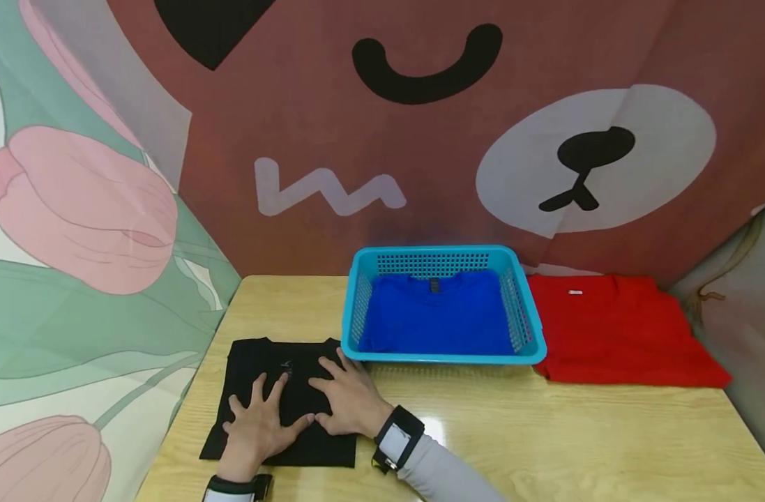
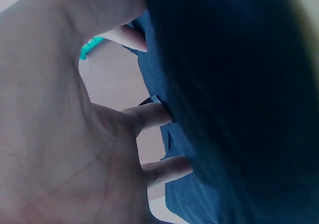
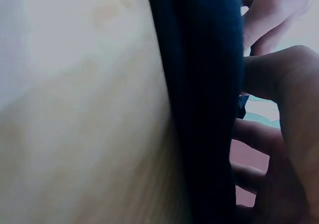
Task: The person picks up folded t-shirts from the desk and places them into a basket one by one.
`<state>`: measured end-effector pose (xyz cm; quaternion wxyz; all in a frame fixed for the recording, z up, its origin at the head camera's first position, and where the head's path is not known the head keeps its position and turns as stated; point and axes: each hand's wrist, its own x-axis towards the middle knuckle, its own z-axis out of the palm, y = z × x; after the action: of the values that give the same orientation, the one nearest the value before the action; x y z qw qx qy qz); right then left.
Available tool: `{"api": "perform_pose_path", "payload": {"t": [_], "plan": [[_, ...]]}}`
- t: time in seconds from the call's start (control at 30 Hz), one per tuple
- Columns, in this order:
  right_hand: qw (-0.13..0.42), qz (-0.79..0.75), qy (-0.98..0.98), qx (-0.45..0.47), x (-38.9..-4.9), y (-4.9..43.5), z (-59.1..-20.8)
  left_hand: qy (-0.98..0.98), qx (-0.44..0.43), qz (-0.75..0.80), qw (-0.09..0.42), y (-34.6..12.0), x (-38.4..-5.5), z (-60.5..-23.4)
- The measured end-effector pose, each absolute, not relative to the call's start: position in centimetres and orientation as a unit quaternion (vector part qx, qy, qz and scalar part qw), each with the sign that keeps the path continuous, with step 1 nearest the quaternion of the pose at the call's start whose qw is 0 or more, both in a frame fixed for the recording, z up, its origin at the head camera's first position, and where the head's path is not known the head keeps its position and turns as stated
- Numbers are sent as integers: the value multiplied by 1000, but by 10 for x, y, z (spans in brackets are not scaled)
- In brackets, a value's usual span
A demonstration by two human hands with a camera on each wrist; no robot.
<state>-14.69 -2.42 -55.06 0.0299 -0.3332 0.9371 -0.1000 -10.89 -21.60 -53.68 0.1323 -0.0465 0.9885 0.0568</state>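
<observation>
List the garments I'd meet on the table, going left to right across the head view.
Black shirt → blue shirt, inside the turquoise basket → red garment.

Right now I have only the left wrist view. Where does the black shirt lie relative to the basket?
Observer: The black shirt lies on the table, left of the basket and nearer the person.
Operator: And the right hand?
Observer: Fingers spread on the shirt's right side.
Operator: Anything in the basket?
Observer: Yes, a blue shirt.
</observation>
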Motion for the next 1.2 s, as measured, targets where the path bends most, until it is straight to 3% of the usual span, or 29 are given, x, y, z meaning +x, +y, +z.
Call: {"api": "perform_pose_path", "payload": {"t": [0.7, 1.2], "plan": [[61, -128, 923, -357, -104, 24, -546, 980, -68, 50, 182, -174, -70, -532], [87, -158, 926, -333, -80, 85, -540, 986, 40, 31, 160, -151, -59, -516]]}}
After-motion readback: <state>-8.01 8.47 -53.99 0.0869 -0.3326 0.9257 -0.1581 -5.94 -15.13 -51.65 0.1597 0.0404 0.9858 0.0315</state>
